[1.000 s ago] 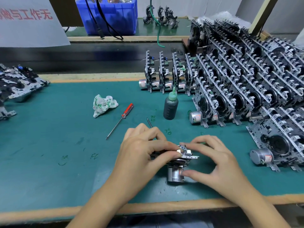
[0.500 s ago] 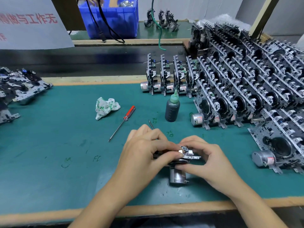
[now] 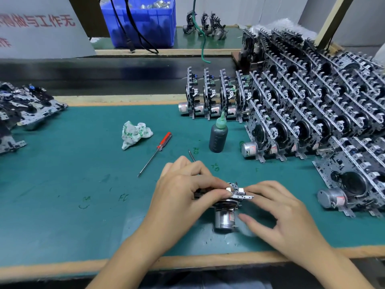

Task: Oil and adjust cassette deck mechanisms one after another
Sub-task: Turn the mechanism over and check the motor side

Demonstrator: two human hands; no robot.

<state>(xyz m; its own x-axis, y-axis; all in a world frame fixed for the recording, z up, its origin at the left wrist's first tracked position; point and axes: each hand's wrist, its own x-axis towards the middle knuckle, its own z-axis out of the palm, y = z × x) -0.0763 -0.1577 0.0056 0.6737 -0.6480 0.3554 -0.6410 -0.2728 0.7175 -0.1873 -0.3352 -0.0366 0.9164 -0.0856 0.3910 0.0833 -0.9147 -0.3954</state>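
A cassette deck mechanism [image 3: 226, 213] stands on its silver motor on the green mat near the front edge. My left hand [image 3: 183, 192] grips its left side, thumb on the top plate. My right hand [image 3: 279, 211] touches the top plate from the right with its fingertips, thumb beside the motor. A thin metal tool [image 3: 191, 155] pokes out behind my left hand's fingers. A dark oil bottle [image 3: 218, 135] with a green nozzle stands upright behind the hands.
A red-handled screwdriver [image 3: 155, 156] and a crumpled rag [image 3: 135, 134] lie left of the bottle. Several mechanisms [image 3: 312, 113] are stacked in rows at the right, more lie in a pile [image 3: 23, 109] at far left. A blue bin [image 3: 143, 21] sits behind.
My right hand's thumb has come away from the mechanism's underside and now sits lower beside the motor. The left hand keeps its hold.
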